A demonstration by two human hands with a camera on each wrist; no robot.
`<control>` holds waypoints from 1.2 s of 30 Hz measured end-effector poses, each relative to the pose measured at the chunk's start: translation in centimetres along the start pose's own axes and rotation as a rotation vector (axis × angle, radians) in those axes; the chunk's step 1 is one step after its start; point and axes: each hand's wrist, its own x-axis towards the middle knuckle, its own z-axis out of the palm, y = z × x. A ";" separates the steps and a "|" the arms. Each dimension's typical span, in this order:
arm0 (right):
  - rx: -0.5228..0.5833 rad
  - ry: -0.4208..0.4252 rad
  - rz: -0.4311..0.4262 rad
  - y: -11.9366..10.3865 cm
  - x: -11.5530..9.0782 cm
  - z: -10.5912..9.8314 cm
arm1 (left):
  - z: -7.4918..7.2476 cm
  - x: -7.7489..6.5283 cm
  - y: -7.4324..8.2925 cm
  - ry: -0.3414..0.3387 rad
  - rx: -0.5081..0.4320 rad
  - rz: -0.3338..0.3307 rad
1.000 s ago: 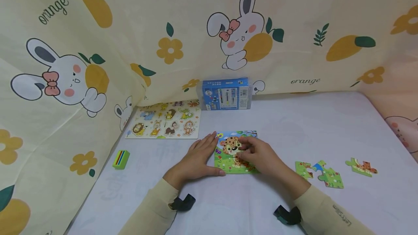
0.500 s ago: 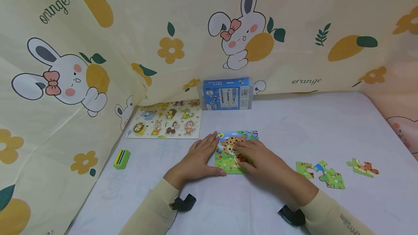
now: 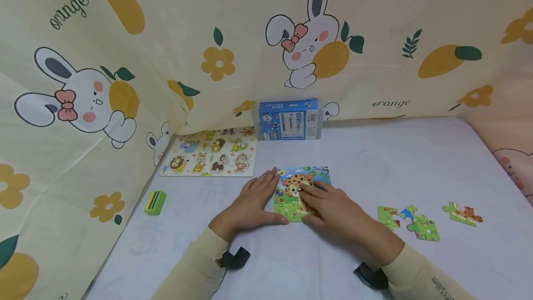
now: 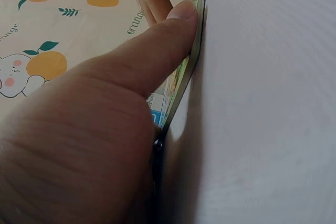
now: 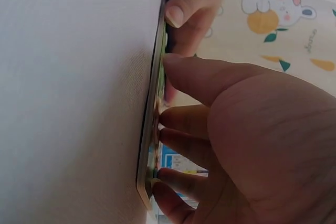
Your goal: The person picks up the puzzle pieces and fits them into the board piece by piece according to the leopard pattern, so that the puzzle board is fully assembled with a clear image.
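Observation:
A square jigsaw puzzle [image 3: 285,208] with a cartoon leopard on green grass lies flat at the middle of the table. Along its left edge rests my left hand [image 3: 247,205], fingers extended and thumb at the near left corner. My right hand [image 3: 343,212] lies over the right side, spread fingertips touching the picture and hiding part of the leopard. In the right wrist view, the right fingertips [image 5: 181,116] meet the thin puzzle's face. The left wrist view shows the left thumb [image 4: 168,35] against the puzzle's edge.
Several loose puzzle pieces lie to the right, among them a green one [image 3: 424,228] and a brown-and-green one [image 3: 463,214]. Behind are an animal board [image 3: 226,154] and a blue box [image 3: 290,120]. A small green striped block [image 3: 155,203] sits at left.
My right hand has gone from bent fingers over the leopard to spread fingertips on the puzzle, then slid slightly toward its right side. The left hand stays in place.

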 end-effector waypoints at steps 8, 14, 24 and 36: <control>0.043 -0.016 0.013 0.1 -0.1 0.3 | -0.2 -0.1 0.1 -0.002 -0.011 0.002; 0.253 0.002 0.038 0.9 -0.3 0.3 | 0.0 -0.1 0.0 0.004 -0.014 0.010; 0.569 0.115 0.113 2.8 -1.7 -1.5 | 0.0 0.0 0.1 0.001 -0.011 0.001; 0.734 0.241 0.095 6.4 -5.9 -3.6 | -0.2 0.0 0.3 0.001 -0.010 0.006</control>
